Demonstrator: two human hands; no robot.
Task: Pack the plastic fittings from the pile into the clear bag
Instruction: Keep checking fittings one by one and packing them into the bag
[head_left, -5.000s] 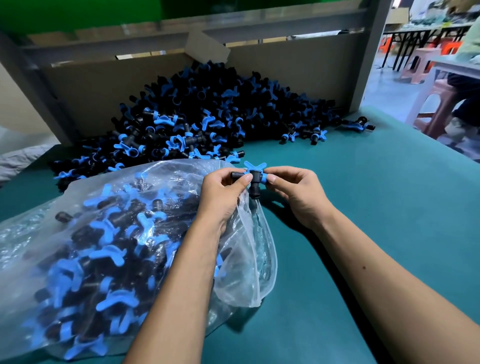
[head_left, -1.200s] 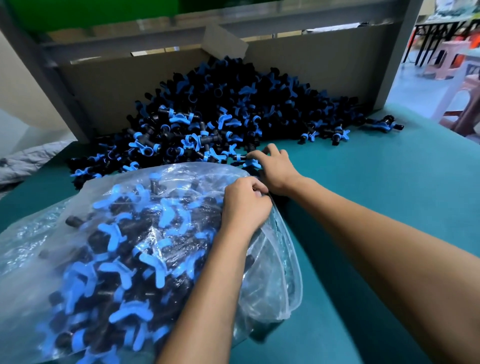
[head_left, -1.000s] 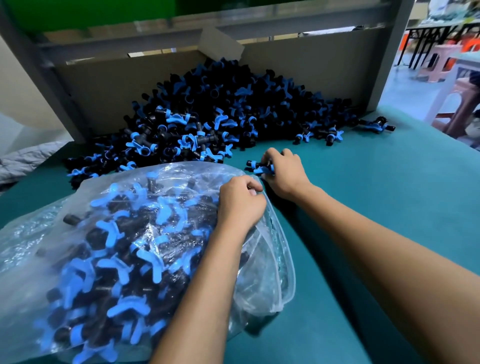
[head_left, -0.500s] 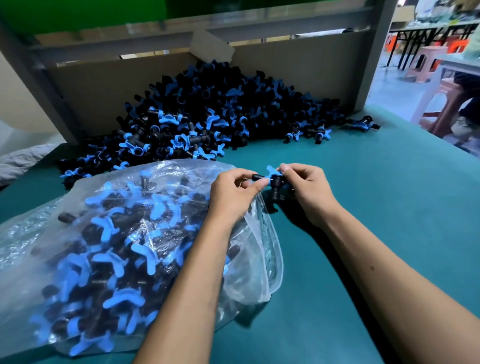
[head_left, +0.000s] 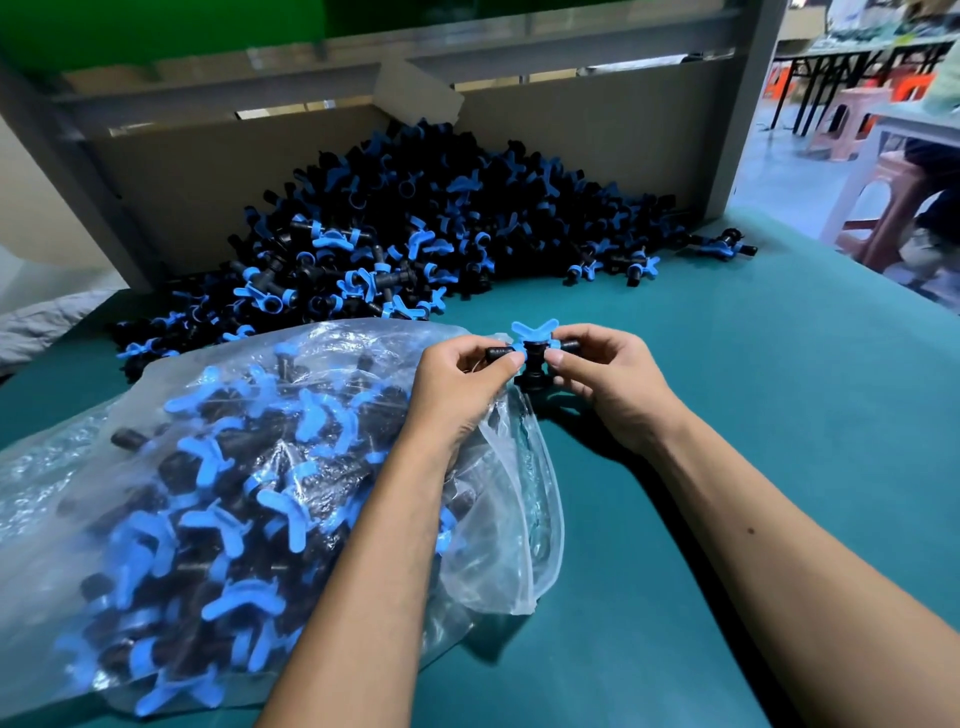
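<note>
i hold one black t-shaped plastic fitting with a blue winged handle (head_left: 532, 349) between both hands. my left hand (head_left: 457, 387) pinches the left stub of its crossbar between thumb and forefinger; my right hand (head_left: 608, 382) pinches the right stub the same way. both hands are clamped on the fitting, and neither carries anything else that i can see, though my left hand also lies against the bag film.

orientation: the long axis of the fitting runs straight from one hand to the other. the blue wings point away from me; the short black leg points down toward the teal bench (head_left: 779, 415).

the clear plastic bag, already well filled with fittings, (head_left: 218, 493) lies on the bench under my left wrist and forearm. its open mouth (head_left: 524, 499) sits directly below and just behind my left hand, facing my right arm. my left hand is therefore the nearer of the two to the opening.

the pile of black and blue fittings (head_left: 415, 234) lies beyond both hands, well apart from them, heaped against a cardboard wall (head_left: 182, 182).

judgement: the coming move is short. the fitting needs to travel down and toward me into the mouth. turning its long axis to point into the opening should keep the wings from catching the film.
</note>
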